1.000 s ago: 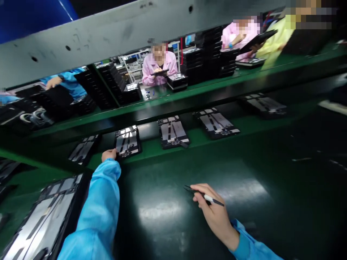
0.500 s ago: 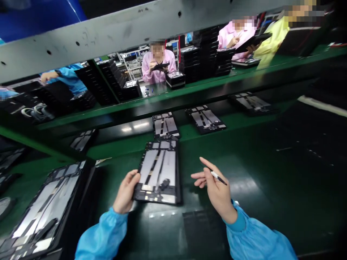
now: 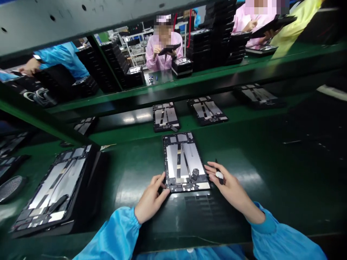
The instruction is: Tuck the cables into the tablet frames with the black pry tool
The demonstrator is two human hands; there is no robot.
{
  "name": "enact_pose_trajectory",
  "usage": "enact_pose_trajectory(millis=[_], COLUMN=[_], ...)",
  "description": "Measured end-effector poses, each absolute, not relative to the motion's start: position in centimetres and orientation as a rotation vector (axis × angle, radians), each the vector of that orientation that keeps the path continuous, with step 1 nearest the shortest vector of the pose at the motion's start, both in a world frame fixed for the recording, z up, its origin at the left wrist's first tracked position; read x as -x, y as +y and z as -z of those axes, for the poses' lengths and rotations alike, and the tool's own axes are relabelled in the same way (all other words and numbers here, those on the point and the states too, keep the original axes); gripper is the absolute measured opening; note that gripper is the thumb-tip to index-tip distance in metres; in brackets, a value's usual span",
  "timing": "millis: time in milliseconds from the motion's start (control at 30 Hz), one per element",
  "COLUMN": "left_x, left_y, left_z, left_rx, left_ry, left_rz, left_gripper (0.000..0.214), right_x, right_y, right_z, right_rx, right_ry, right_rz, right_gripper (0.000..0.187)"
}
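A tablet [image 3: 170, 159] with its back off lies on the green bench in front of me, its silver battery panels, dark flex strips and a small black part showing. My left hand [image 3: 152, 196] grips its lower left corner, thumb at the bottom edge and fingers along the side. Close by the right edge is my right hand [image 3: 226, 182], fingers bent around a black-and-white pen-like tool [image 3: 219, 175]. The fingertips of that hand are at the tablet's side; whether they touch it I cannot tell.
A stack topped by another open tablet [image 3: 55, 191] stands at left, near a round metal dish [image 3: 12, 188]. Further open tablets [image 3: 166, 116] lie along the back. Beyond a green rail [image 3: 173, 85], co-workers handle tablets beside tall black stacks [image 3: 200, 52]. A green post [image 3: 43, 115] slants at left.
The tablet has gone from a raised, tilted hold in my left hand to lying on the bench, further right. My right hand has come in to its right edge with the pen-like tool.
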State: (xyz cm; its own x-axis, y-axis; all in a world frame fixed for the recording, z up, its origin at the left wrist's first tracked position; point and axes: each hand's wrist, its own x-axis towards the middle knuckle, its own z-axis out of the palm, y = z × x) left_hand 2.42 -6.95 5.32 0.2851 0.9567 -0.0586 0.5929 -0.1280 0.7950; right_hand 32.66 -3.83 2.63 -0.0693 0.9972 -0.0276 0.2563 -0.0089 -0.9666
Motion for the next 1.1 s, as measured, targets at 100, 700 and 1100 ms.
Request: enact_pose_trajectory(millis=[100, 700, 1100], left_x=[-2.6, -4.3, -4.1], left_y=[-6.6, -6.1, -6.6], left_z=[-6.1, -6.2, -5.5], left_rx=[-1.984, -2.178, -2.206], left_ry=[1.474, 1.274, 1.343], left_rz=[-0.623, -0.826, -0.762], left_gripper=[0.04, 0.017, 0.023], right_x=[-32.6, -24.2, -24.1], right_y=[-3.9, -4.1, -4.6], right_z=[-4.6, -6.9, -6.3], right_rx=[1.436, 1.092, 1.045], right_ry=[-1.497, -1.949, -2.015], right_rz=[-0.99, -1.04, -0.929], right_gripper=[0.042, 0.024, 0.032])
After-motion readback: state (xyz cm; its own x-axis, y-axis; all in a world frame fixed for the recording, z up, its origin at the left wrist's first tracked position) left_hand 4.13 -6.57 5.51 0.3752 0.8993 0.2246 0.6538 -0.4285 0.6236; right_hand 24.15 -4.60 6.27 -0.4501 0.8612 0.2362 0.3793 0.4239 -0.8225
